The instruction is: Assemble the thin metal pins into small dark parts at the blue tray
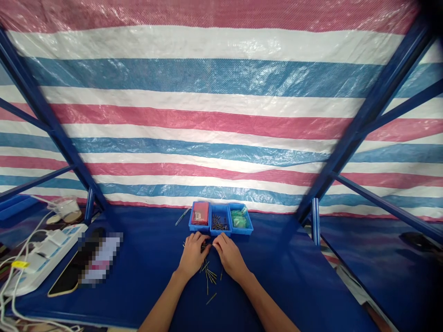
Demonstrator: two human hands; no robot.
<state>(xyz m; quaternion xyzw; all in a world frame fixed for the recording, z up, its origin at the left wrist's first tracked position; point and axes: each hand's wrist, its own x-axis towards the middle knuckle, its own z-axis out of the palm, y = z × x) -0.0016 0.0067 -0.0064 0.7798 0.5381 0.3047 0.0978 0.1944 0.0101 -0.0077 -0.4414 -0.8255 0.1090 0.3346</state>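
Note:
My left hand (193,256) and my right hand (230,256) rest side by side on the blue table top (145,258), fingers curled and fingertips nearly meeting. A thin dark pin shows between the fingertips, held by the left hand; what the right pinches is too small to name. Several loose thin pins (209,276) lie scattered on the table between and below my wrists. Just beyond my hands stand three small blue bins: the left bin (200,216) holds something red, the middle bin (220,222) holds dark pins, the right bin (241,218) holds green pieces.
A white power strip (41,258) with plugs and cables lies at the left, a phone (74,272) beside it. A clear cup (66,207) stands at the far left. A striped tarpaulin (221,115) hangs behind. Blue frame posts (314,226) rise on both sides.

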